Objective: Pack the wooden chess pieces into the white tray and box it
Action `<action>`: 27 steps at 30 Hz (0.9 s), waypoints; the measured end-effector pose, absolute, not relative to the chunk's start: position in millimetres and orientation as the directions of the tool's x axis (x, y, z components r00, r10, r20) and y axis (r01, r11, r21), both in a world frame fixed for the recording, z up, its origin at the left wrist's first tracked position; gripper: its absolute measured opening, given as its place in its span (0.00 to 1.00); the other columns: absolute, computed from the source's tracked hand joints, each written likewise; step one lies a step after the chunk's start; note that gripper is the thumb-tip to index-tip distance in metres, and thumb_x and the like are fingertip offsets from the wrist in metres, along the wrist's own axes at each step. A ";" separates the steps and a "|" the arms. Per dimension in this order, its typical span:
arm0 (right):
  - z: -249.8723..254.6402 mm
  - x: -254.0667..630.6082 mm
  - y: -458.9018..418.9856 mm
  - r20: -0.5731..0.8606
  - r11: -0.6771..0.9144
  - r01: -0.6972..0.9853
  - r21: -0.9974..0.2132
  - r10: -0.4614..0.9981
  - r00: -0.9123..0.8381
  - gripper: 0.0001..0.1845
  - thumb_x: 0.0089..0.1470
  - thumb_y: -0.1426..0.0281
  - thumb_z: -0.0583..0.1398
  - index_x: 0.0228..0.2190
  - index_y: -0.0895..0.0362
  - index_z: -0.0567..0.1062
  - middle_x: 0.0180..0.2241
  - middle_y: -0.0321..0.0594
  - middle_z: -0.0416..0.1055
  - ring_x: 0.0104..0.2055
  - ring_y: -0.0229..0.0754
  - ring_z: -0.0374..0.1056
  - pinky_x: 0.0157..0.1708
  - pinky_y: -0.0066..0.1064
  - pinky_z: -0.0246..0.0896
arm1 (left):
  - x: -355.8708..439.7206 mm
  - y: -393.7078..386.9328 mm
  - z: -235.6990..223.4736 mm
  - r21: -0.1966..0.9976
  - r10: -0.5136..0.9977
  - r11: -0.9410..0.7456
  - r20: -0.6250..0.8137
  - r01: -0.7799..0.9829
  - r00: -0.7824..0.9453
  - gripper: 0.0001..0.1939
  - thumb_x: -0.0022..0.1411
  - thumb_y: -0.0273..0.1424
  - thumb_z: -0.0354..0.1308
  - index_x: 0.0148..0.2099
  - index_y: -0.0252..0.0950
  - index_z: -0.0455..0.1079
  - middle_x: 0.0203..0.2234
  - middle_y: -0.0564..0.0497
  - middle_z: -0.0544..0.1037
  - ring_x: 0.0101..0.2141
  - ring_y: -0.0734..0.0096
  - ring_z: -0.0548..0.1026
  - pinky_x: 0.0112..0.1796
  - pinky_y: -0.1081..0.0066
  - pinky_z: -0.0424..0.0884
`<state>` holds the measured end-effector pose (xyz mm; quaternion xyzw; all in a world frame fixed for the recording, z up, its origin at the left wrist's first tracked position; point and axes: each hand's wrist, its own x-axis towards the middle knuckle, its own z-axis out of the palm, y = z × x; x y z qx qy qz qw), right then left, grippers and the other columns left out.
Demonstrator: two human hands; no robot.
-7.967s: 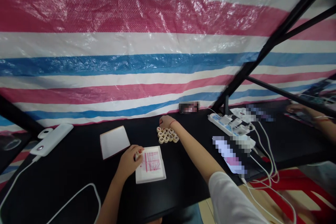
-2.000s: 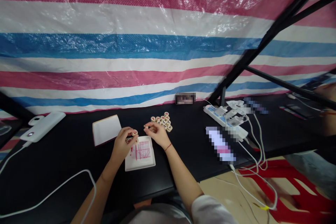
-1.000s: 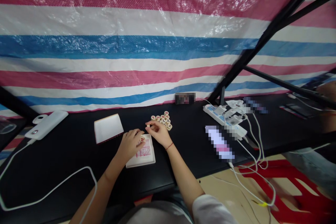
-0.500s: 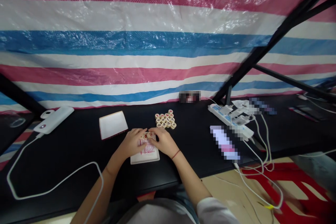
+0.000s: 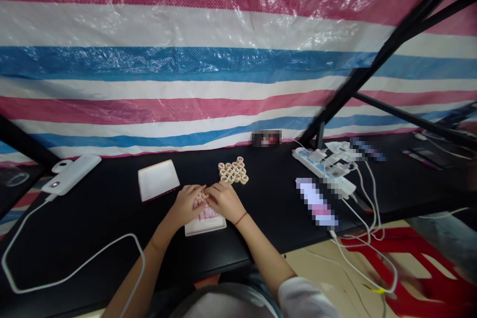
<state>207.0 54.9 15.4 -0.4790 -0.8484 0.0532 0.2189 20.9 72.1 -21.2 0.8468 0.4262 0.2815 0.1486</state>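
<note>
My left hand (image 5: 188,203) and my right hand (image 5: 226,201) meet over the far end of a white tray (image 5: 205,226). Between them sit a few round xiangqi pieces (image 5: 203,195) with red characters, and the fingers of both hands close around these from either side. Under the pieces, inside the tray, lies a sheet with pink lines (image 5: 207,212). Just beyond my right hand, a block of stacked xiangqi pieces (image 5: 233,171) stands on the black table, some marked red and some black. Fingers partly hide the pieces in my hands.
An open box lid (image 5: 158,180) lies left of the tray. On the right are a blurred-out phone (image 5: 316,202), a power strip (image 5: 328,169) with plugs and cables. A white device (image 5: 72,175) with a looping cable is at left. Striped sheeting (image 5: 186,64) hangs behind.
My right hand has shifted slightly left toward my left hand, and the pieces between them have moved left too. The view has shifted a little.
</note>
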 end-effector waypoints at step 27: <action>44.7 288.7 203.4 -0.253 -0.263 0.926 -0.269 0.948 0.195 0.22 0.46 0.66 0.63 0.45 0.59 0.75 0.46 0.52 0.73 0.47 0.51 0.71 0.42 0.35 0.65 | 21.7 80.2 -9.6 0.548 0.872 -0.484 0.236 0.682 0.429 0.15 0.62 0.34 0.55 0.51 0.39 0.72 0.42 0.48 0.77 0.43 0.63 0.72 0.47 0.62 0.68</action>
